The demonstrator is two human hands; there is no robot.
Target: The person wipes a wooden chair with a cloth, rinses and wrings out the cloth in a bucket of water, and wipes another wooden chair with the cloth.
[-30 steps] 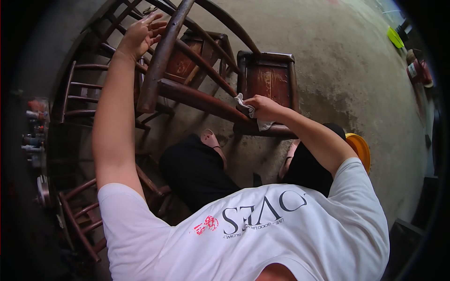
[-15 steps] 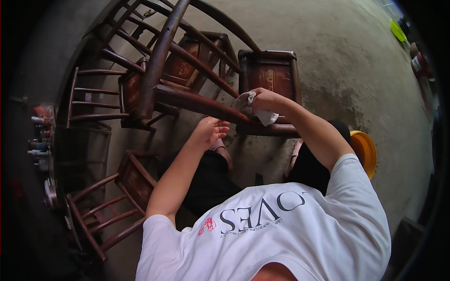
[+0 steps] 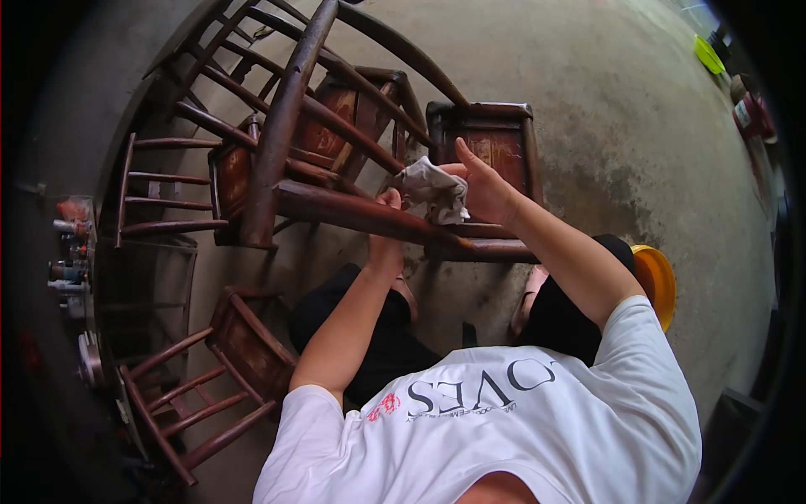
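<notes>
A greyish-white cloth is bunched above the thick front rail of a dark wooden chair. My right hand has it over the fingers, with the thumb stretched up and away. Reaching up from below, my left hand is partly hidden by the rail. Its visible fingertips are curled at the cloth's left edge. Just beyond my right hand is a reddish-brown wooden seat with a worn surface.
More wooden chairs stand at the left, including a low chair near my left knee. A yellow bucket is beside my right leg. The concrete floor has a damp dark patch. A lime-green basin lies far right.
My left hand has moved up and right to the rail and cloth. The right hand has turned with its thumb up, and the cloth has shifted left and spread out.
</notes>
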